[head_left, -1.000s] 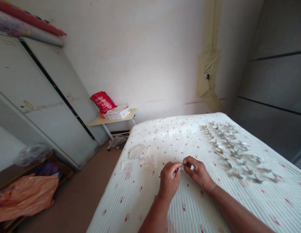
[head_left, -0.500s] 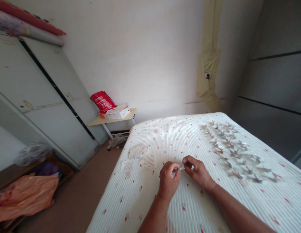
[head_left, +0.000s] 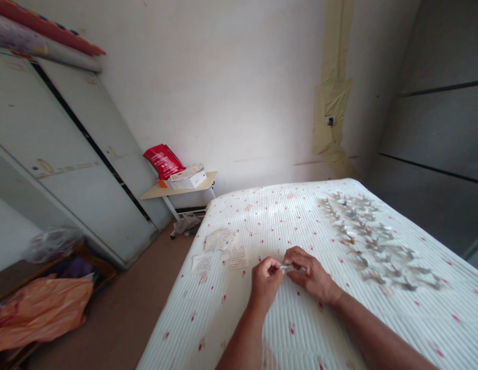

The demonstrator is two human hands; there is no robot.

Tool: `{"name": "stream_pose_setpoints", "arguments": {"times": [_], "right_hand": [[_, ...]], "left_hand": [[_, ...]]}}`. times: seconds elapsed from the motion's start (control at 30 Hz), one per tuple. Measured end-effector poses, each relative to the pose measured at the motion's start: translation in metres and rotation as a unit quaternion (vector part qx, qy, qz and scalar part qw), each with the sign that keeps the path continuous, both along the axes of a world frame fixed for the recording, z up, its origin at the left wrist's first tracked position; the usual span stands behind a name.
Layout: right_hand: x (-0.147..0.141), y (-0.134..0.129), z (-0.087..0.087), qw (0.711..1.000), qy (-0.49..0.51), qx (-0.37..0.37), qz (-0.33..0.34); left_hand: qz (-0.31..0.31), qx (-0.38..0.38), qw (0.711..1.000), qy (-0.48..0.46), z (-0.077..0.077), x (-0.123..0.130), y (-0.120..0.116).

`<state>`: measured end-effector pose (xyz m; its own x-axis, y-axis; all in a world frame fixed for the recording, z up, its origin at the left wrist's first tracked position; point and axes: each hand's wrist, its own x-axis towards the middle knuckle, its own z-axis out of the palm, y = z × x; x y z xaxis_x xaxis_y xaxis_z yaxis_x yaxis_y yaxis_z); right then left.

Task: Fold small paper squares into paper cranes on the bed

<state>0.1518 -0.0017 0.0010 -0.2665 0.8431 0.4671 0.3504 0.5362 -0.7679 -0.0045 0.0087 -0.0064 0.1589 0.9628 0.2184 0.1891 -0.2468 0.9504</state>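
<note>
Bedspread [head_left: 308, 329] ribbed cloth; slips [head_left: 238, 258] matt paper; folded shapes [head_left: 378, 241] probably glossy paper.

The right hand [head_left: 310, 275] has been brought closer to the left hand [head_left: 265, 284], and its fingers [head_left: 296, 253] are spread wider than before. The small pale folded piece [head_left: 285, 267] is held slightly further left, at the lower middle of the frame.

A white ribbed mattress cover [head_left: 239, 329] lay on the bed, grey folded paper shapes [head_left: 378, 239] on its right, printed paper slips [head_left: 219, 252] on its left. A small folded paper piece [head_left: 285, 267] sat between the left hand [head_left: 265, 285] and right hand [head_left: 310, 275]. Behind left, a cream folding table [head_left: 177, 191] held a white cardboard box [head_left: 188, 180] and red paper bag [head_left: 164, 161].
</note>
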Motion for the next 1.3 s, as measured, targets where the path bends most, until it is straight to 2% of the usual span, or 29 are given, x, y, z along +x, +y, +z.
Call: {"name": "stream_pose_setpoints", "arguments": {"times": [0.3, 0.5, 0.6, 0.83, 1.03, 1.17, 1.3], "right_hand": [[0.005, 0.003, -0.002, 0.998, -0.027, -0.047, -0.034], [0.003, 0.005, -0.011, 0.983, 0.072, -0.170, -0.020], [0.002, 0.006, -0.013, 0.973, 0.099, -0.207, -0.008], [0.002, 0.006, -0.011, 0.973, 0.095, -0.211, 0.003], [0.000, 0.005, -0.010, 0.970, 0.108, -0.216, 0.012], [-0.002, 0.002, -0.006, 0.967, 0.128, -0.214, 0.052], [-0.003, 0.001, -0.003, 0.950, 0.179, -0.224, 0.124]], "left_hand": [[-0.016, -0.097, 0.991, -0.087, 0.000, -0.001, 0.003], [-0.008, -0.120, 0.986, -0.113, -0.001, -0.002, 0.003], [-0.006, -0.131, 0.983, -0.132, 0.001, -0.001, 0.002], [-0.014, -0.132, 0.983, -0.127, 0.006, 0.002, 0.000], [-0.013, -0.112, 0.989, -0.100, 0.004, 0.002, 0.001], [0.000, -0.108, 0.990, -0.092, 0.002, 0.001, 0.001], [-0.026, -0.154, 0.976, -0.151, 0.001, 0.001, 0.001]]}}
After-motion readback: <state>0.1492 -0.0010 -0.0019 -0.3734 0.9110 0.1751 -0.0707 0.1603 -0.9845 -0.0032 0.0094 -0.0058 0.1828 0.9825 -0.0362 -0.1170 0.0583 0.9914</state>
